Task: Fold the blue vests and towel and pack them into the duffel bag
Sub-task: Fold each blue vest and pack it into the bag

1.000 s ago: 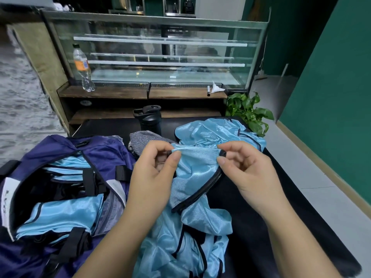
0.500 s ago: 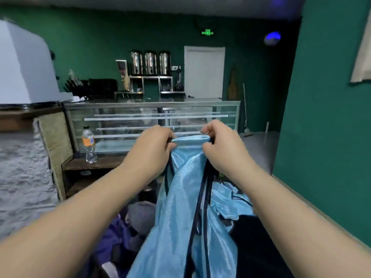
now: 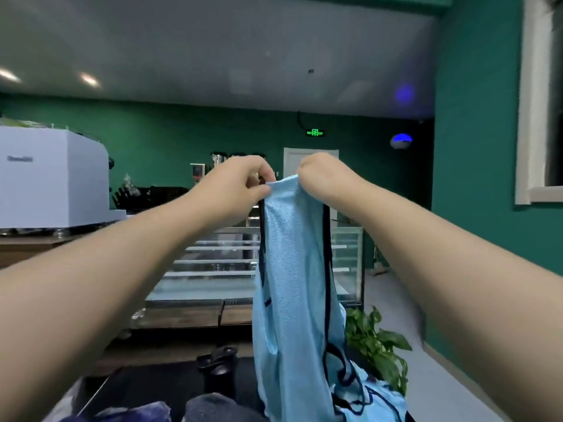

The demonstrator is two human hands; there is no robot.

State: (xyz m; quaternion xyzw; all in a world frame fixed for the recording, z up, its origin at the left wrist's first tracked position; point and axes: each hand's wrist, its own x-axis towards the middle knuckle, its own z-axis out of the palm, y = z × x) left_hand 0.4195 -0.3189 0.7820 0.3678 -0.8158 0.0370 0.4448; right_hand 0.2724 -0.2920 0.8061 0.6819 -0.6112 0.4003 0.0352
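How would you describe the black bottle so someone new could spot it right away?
Start at the glass display case across the middle of the view, then drop to the dark table in front of it. The bottle stands there, just left of the hanging blue vest. It is the only hard, upright black thing among soft fabrics.

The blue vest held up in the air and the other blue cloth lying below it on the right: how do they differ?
The held vest hangs long and stretched from both hands, the left hand and right hand pinching its top edge; the lower blue cloth lies crumpled on the dark table. The held vest is lifted high; the lower cloth rests untouched. Both are light blue with dark trim.
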